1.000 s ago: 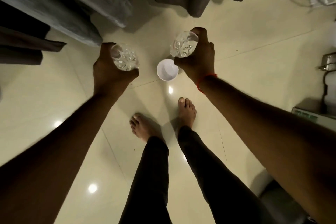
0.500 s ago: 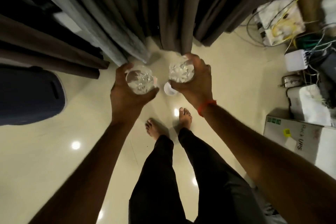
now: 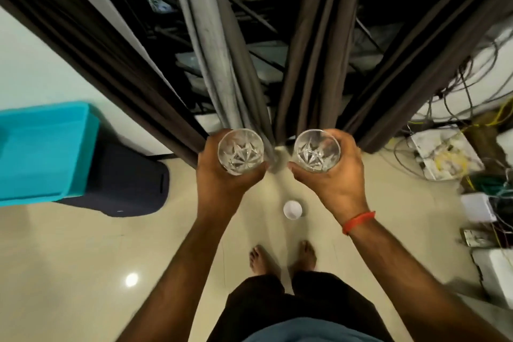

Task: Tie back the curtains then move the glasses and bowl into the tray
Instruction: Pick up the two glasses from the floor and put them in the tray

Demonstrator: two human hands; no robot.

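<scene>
My left hand [image 3: 222, 186] grips a cut-crystal glass [image 3: 240, 151], held upright and empty. A second matching glass [image 3: 316, 150] is held the same way in my right hand [image 3: 336, 186], which wears a red wrist band. Both glasses are raised high above the floor, side by side and apart. A small white bowl [image 3: 292, 209] stands on the tiled floor between my arms, in front of my bare feet. Grey-brown curtains [image 3: 222, 69] hang gathered in bunches ahead. A turquoise tray [image 3: 47, 153] sits at the left on a dark object.
The dark navy object [image 3: 133, 183] under the tray stands on the floor at left. A tangle of cables and white boxes [image 3: 449, 158] crowds the right side. A dark window with bars [image 3: 266, 22] shows between the curtains. Cream floor tiles [image 3: 83, 258] stretch at lower left.
I have straightened up: both glasses rose with my hands, the bowl and feet now look smaller and farther below, and the turquoise tray has come into view at left.
</scene>
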